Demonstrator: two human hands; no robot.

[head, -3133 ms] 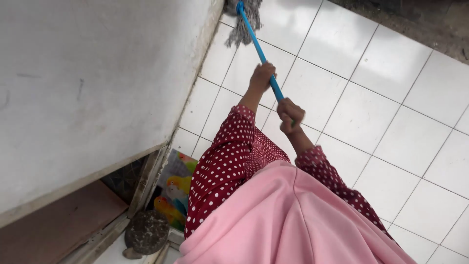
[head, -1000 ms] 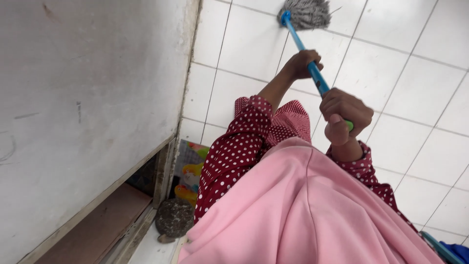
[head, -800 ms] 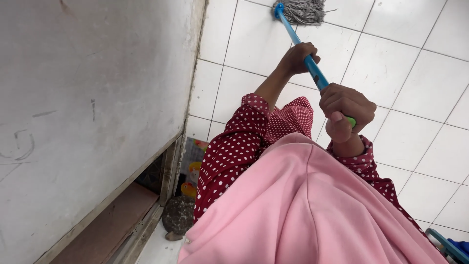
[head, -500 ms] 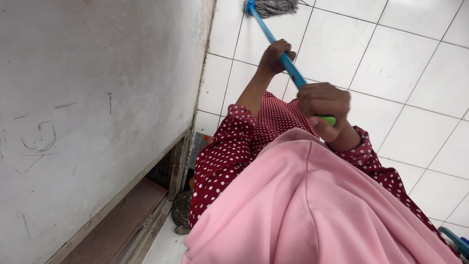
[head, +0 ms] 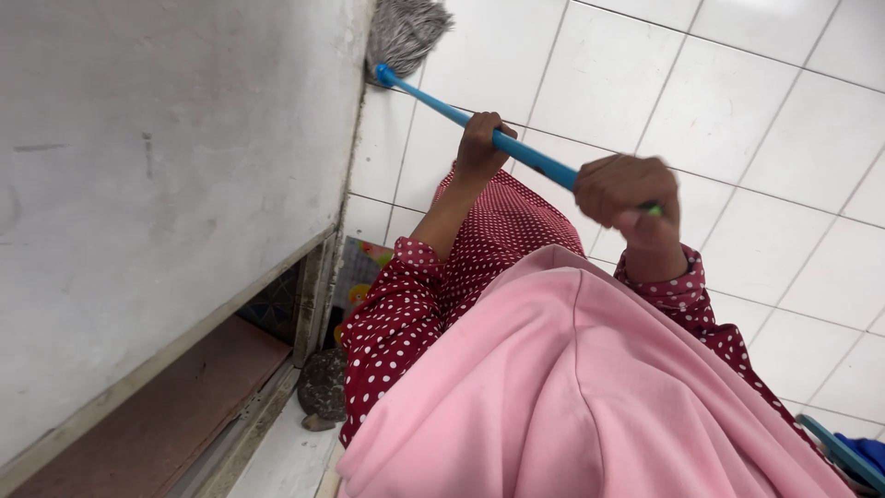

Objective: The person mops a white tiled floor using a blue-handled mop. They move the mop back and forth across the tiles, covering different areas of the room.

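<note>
Blue plastic mop handle (head: 461,120) runs diagonally across the view, both hands clamped on it. Left hand (head: 481,146) grips mid-shaft, nearer the mop head; right hand (head: 631,191) is fisted over the green end cap (head: 653,209), close to the body. Hands sit apart along the shaft, with bare blue handle between them.

Grey string mop head (head: 403,32) lies on the floor, pressed right up against the foot of the white plastered wall (head: 166,157), at the seam where wall meets tile.

Step in hand, by my read: mopping the edge strip along the wall. Next move likely calls for dragging the head along that seam or back from the wall, keeping the strings flat, with the left hand steering and the right hand driving from the end.

Surface: white glazed square floor tiles (head: 737,120) with dark grout lines. Can't tell from this view which tiles are wet.

Room, all relative to the wall: below its lower edge is a recessed opening with a reddish-brown panel (head: 175,406) and a worn frame. At the base of that frame sits a round mottled grey stone-like object (head: 324,387), with a colourful printed sheet (head: 358,267) just behind it. Well away from the wall, a blue item (head: 843,452) shows at the frame corner, kind unclear.

Person wears a red white-dotted sleeve (head: 406,304) and a pink garment (head: 572,387), which blocks the floor underfoot.
</note>
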